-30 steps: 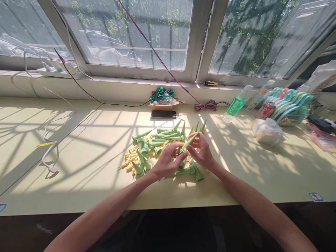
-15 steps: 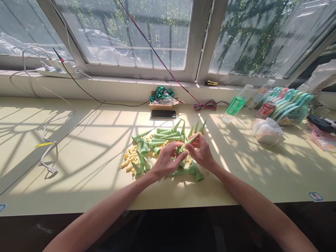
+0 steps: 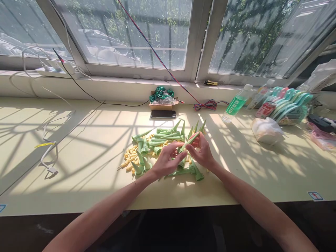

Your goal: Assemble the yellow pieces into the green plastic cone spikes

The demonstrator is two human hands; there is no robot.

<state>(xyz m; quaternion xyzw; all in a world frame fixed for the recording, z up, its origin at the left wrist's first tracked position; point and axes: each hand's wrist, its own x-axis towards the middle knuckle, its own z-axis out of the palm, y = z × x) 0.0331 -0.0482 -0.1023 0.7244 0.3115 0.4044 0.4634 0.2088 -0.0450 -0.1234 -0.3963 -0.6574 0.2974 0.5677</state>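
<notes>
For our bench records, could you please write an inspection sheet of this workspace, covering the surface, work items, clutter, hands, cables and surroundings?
Surface: pale tabletop, crossed by sunlight and shadows.
Work items: green tapered pieces and small yellow pieces lie in a mixed heap; some green ones point upward.
Clutter: phone in front of a small box; bottle and red can to the right.
Hands: right hand holds one green piece, tilted; left hand at its lower end, contact partly hidden.
Cables: white plug-ended cable at left; bundled red-and-dark cable behind the heap.
Surroundings: windows behind, foliage outside.
</notes>
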